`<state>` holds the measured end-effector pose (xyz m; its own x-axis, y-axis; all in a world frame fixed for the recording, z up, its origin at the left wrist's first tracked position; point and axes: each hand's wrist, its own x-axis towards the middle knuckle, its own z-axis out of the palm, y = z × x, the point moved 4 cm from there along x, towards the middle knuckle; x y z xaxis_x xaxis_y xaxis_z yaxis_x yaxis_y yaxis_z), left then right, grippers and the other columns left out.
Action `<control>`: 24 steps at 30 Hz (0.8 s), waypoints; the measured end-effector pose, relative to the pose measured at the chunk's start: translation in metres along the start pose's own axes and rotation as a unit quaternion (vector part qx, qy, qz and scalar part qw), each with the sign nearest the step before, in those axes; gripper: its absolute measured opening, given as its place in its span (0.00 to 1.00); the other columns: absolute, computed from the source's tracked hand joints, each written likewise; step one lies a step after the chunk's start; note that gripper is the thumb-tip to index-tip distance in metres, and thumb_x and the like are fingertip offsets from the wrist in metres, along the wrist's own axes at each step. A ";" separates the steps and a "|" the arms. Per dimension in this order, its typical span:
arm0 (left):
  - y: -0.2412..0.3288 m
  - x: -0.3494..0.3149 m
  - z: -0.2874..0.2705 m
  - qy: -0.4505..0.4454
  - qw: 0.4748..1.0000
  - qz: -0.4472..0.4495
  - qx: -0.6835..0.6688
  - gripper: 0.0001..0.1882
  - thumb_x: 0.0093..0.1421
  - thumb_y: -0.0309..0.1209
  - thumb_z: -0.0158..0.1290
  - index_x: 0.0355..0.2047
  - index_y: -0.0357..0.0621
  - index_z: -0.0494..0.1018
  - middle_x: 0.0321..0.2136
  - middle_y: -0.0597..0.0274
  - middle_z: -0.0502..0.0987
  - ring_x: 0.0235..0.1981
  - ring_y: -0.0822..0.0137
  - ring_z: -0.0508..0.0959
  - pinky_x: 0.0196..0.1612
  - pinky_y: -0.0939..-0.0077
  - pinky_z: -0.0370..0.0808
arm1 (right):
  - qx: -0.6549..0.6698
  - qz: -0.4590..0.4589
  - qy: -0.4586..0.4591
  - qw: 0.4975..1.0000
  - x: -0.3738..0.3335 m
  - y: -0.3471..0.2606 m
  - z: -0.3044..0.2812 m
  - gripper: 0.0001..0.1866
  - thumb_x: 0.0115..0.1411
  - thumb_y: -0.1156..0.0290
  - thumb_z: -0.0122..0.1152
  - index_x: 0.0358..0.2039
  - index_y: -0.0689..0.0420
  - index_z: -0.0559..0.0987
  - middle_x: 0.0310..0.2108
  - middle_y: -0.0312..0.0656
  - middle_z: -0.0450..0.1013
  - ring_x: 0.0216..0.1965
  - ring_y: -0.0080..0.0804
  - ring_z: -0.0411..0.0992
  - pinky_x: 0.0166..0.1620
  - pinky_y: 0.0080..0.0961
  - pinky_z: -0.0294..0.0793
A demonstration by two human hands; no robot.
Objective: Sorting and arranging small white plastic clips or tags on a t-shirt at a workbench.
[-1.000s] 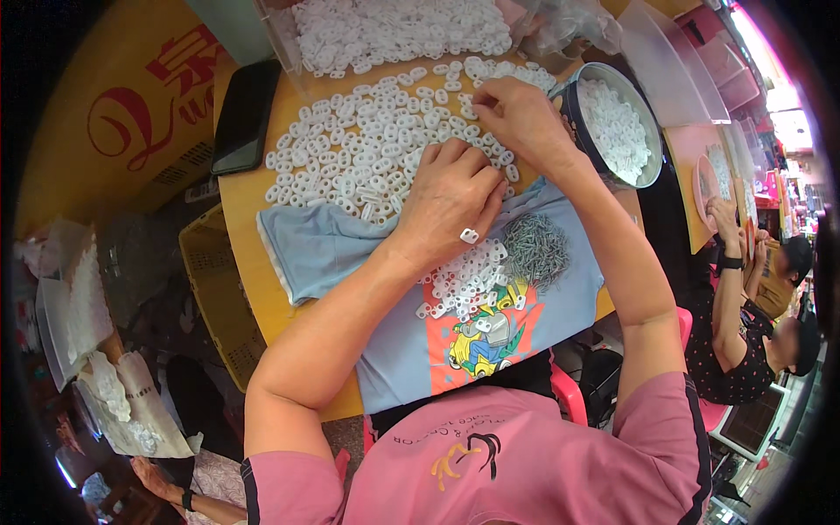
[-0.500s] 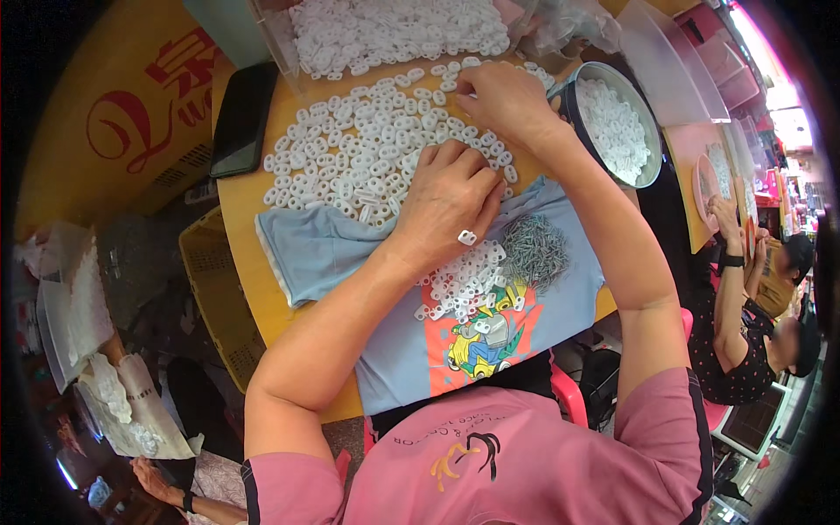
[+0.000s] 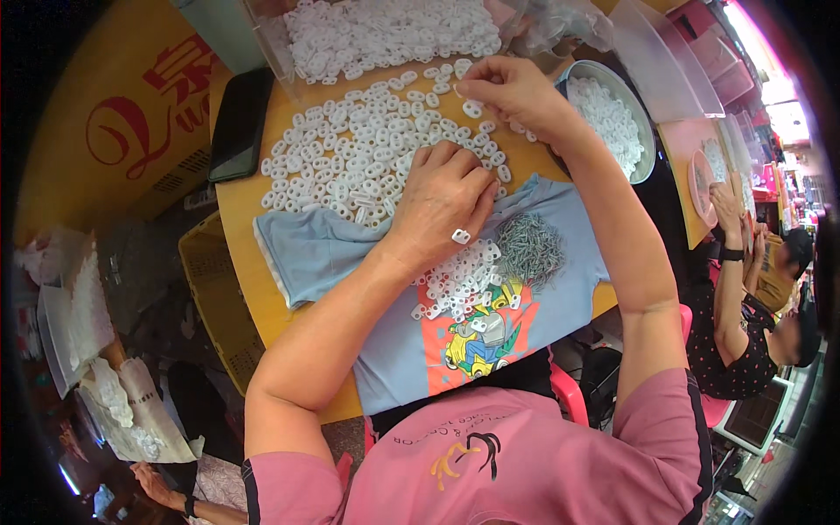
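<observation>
My left hand [image 3: 444,197] rests palm down at the near edge of a spread of white oval two-hole plastic pieces [image 3: 367,149]. Its fingers curl under, and whatever they hold is hidden. Close to its thumb side shows one small white two-hole piece [image 3: 460,236]. Beyond it, my right hand [image 3: 516,94] is closed in a pinch above the far right of the spread; what lies between its fingertips is too small to name. Below those fingertips is a single white oval piece [image 3: 472,108]. Small white parts [image 3: 464,280] and a heap of grey metal screws [image 3: 531,249] lie on a blue printed cloth [image 3: 385,367].
A clear bin of white pieces [image 3: 394,39] stands at the back. A round tin [image 3: 646,131] with white pieces is by my right forearm. A dark phone [image 3: 241,122] lies at the table's left edge, above a yellow crate [image 3: 219,297]. Another person's hand [image 3: 726,206] works at the right.
My right hand has shifted slightly, uncovering a white piece under its fingertips. My left hand stays nearly in place. The whole view has shifted a little.
</observation>
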<state>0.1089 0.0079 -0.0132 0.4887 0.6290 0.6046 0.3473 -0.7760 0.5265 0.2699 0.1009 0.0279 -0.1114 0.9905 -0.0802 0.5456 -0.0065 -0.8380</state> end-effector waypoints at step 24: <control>-0.009 -0.005 0.011 0.026 0.999 0.026 0.025 0.05 0.59 0.34 0.60 0.31 0.48 0.82 0.33 0.62 0.80 0.43 0.56 0.77 0.48 0.56 0.72 | 0.387 0.252 -0.186 0.867 -0.178 -0.021 0.052 0.16 0.70 0.62 0.67 0.49 0.61 0.79 0.41 0.39 0.79 0.40 0.31 0.84 0.37 0.29 0.90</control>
<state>0.1117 0.0116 -0.0273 0.4647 0.5883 0.6618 0.3621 -0.8083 0.4643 0.2351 -0.0820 0.0321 -0.3590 0.7243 -0.5887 -0.1024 -0.6575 -0.7465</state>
